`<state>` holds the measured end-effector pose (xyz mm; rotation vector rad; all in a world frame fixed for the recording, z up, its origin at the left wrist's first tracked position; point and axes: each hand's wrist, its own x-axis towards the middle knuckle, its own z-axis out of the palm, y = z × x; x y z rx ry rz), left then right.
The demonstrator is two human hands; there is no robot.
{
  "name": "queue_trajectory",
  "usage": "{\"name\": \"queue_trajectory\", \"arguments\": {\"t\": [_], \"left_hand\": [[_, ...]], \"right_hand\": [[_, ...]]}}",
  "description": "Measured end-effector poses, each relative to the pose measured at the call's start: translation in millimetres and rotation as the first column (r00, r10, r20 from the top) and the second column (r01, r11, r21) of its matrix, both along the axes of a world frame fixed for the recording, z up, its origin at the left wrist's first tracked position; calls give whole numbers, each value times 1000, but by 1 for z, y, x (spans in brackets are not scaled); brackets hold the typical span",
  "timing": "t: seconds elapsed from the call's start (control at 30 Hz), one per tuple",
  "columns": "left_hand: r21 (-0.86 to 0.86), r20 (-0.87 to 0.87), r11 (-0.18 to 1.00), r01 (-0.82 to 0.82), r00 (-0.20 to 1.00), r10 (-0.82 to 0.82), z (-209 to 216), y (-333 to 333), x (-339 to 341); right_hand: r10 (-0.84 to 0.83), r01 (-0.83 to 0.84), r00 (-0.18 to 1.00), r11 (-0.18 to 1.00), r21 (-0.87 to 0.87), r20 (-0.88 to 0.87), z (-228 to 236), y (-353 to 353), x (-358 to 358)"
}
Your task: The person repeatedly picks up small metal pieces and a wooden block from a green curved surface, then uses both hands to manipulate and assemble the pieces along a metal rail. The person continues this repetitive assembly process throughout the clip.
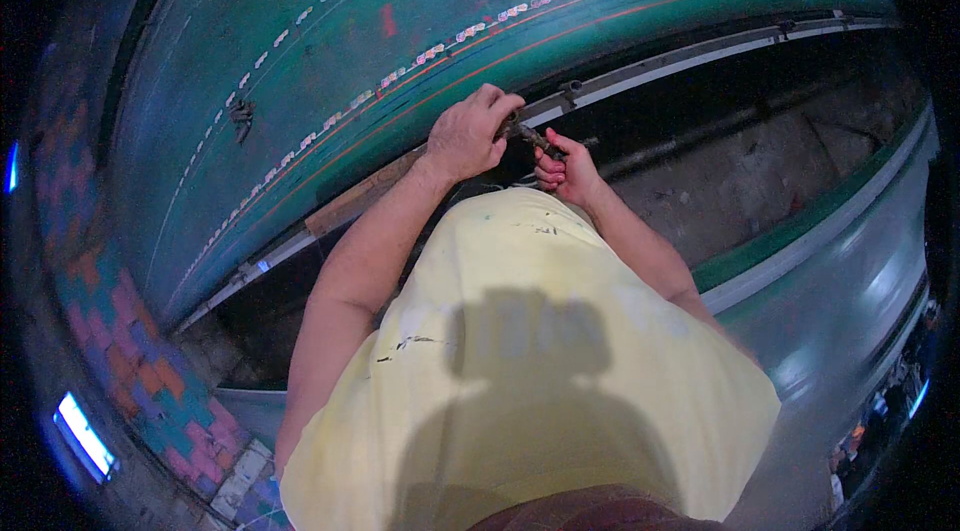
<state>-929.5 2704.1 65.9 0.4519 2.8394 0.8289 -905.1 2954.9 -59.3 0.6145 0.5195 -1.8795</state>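
Observation:
My left hand [468, 136] reaches over the table's near rail, its fingers curled round one end of a dark, worn metal tool [530, 136]. The other end of that tool lies in my right hand [568, 169], which is closed with the thumb on top. Its exact kind cannot be made out, since my fingers cover much of it. Both hands are close together at the metal rail [640, 74] along the edge of a long green table [330, 41].
A small dark metal piece [241, 118] rests on the green surface. Rows of small pale printed marks [430, 53] and orange lines run along it. A small fitting [571, 88] stands on the rail. Behind me runs a second long table [830, 281]; coloured floor tiles [130, 351] lie left.

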Motion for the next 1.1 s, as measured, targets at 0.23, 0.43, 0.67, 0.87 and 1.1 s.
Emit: {"name": "queue_trajectory", "arguments": {"t": [0.23, 0.43, 0.67, 0.87, 1.1], "left_hand": [[-70, 71, 983, -167, 982, 172, 10, -14, 12], [-77, 17, 986, -147, 989, 149, -2, -20, 7], [-78, 113, 989, -122, 985, 130, -3, -23, 1], [-57, 141, 994, -88, 985, 95, 1, -24, 5], [-35, 147, 996, -84, 985, 88, 0, -26, 4]], "right_hand": [[-25, 228, 880, 898, 376, -473, -5, 45, 30], [-64, 724, 582, 495, 481, -811, 25, 46, 13], [488, 505, 205, 690, 519, -848, 54, -9, 5], [555, 383, 375, 637, 669, -743, 62, -17, 5], [495, 568, 337, 572, 593, -801, 66, -10, -12]]}}
